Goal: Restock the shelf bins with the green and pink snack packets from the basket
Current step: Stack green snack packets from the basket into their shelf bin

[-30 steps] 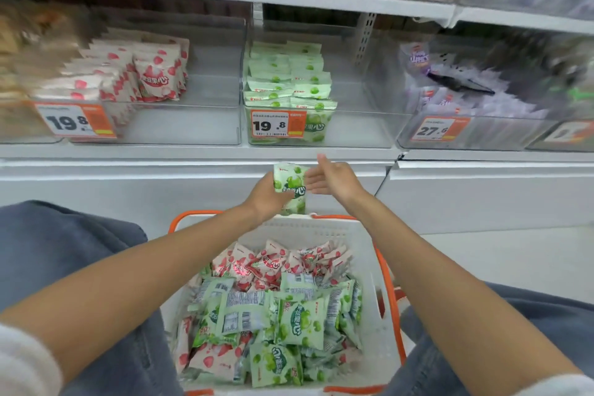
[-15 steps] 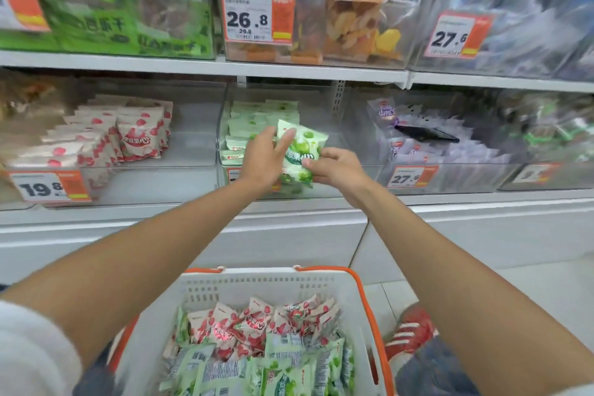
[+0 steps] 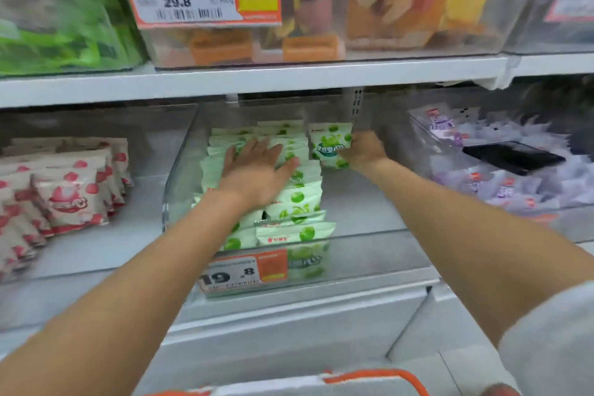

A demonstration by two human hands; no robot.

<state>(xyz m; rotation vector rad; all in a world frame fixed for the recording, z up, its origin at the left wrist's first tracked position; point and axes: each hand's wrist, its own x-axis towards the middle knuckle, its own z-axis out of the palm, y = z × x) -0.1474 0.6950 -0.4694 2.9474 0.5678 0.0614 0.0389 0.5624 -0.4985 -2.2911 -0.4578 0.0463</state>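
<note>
Behind 19.8 tag (image 3: 238, 273), right hand (image 3: 364, 151) grips green packet (image 3: 329, 145).

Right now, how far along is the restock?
Done: the middle bin holds a row of green packets; pink packets sit in the bin to its left. In hand: the right hand holds one green packet upright beside that row's far end, while the left hand presses flat on it. Left: unclear, only the basket rim shows, its contents out of view.

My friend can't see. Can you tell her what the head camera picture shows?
A person's right hand holds a green snack packet upright in a clear shelf bin, while the left hand lies flat on the green packets stacked there.
</note>
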